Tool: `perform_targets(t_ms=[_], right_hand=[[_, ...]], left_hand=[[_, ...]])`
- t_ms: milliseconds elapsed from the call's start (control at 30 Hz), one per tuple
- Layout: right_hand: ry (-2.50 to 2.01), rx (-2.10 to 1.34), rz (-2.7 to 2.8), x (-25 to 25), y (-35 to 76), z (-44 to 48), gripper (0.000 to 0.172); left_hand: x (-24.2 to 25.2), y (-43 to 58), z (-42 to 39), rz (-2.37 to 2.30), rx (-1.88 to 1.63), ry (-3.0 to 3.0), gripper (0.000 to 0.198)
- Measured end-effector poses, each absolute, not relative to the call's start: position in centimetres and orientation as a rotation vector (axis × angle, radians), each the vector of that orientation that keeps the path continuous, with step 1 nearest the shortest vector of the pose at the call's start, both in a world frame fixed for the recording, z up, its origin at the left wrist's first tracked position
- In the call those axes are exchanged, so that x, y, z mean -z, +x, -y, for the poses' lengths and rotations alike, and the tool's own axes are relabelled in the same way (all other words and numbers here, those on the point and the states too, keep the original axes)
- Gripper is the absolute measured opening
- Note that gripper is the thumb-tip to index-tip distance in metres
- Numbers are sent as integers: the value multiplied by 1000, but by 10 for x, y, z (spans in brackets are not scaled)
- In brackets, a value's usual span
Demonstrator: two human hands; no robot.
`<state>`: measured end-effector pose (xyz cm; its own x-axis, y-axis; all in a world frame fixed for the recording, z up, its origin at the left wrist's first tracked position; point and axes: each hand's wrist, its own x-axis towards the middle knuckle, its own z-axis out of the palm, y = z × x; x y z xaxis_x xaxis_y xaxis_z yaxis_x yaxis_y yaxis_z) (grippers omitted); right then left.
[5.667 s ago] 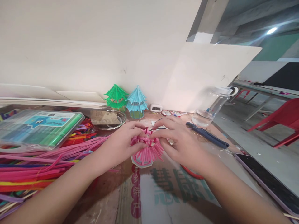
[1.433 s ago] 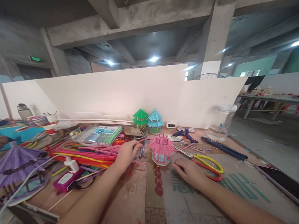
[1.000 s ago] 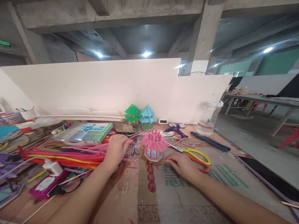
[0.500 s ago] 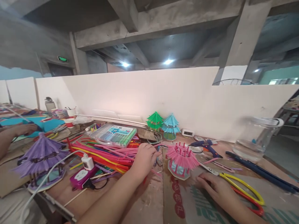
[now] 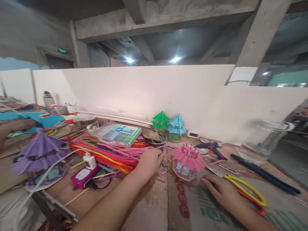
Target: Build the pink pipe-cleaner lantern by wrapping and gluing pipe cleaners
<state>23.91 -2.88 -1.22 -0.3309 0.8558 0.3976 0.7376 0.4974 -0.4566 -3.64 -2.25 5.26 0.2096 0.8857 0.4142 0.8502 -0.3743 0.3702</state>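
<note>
My left hand (image 5: pixel 149 163) is at the right end of a heap of pink, red and yellow pipe cleaners (image 5: pixel 113 157). Its fingers are curled together around a pink pipe cleaner (image 5: pixel 161 147), though the grip itself is partly hidden. Just to the right stands a small pink pavilion (image 5: pixel 189 158) of pipe cleaners, with posts rising above its fringed roof and a pale base. My right hand (image 5: pixel 218 189) rests on the cardboard (image 5: pixel 192 213) beside the pavilion, fingers loosely apart and holding nothing. Scissors (image 5: pixel 245 189) with yellow and red handles lie against it.
Green (image 5: pixel 160 121) and blue (image 5: pixel 176 127) pavilions stand behind; a purple one (image 5: pixel 43 157) is at left. Around them are a marker case (image 5: pixel 117 134), power adapter (image 5: pixel 84 176), glue gun (image 5: pixel 213 149), dark long-handled tool (image 5: pixel 262 173) and clear jar (image 5: pixel 262 144). Another person's hand (image 5: pixel 22 125) is far left.
The pink strand by my left hand now arches differently near the fingers. My right hand stays beside the pavilion. The whole view has tilted slightly.
</note>
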Motion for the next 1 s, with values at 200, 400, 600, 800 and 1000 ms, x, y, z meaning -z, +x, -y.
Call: perform_targets(t_ms=[200, 400, 600, 800, 1000], right_hand=[[-1323, -315, 2080, 11, 240, 28, 33], [-1355, -407, 1973, 3, 239, 26, 33], [-1373, -556, 1927, 0, 230, 19, 31], [-1353, -609, 1928, 13, 217, 10, 29], [-1286, -672, 1931, 19, 221, -1, 33]], left_hand=[[-41, -33, 14, -1596, -880, 2417, 33], [-38, -29, 15, -1572, -827, 2457, 28], [-30, -20, 16, -1532, -808, 2469, 32], [-10, -7, 19, -1399, -835, 2439, 35], [0, -4, 14, -1323, -933, 2366, 29]])
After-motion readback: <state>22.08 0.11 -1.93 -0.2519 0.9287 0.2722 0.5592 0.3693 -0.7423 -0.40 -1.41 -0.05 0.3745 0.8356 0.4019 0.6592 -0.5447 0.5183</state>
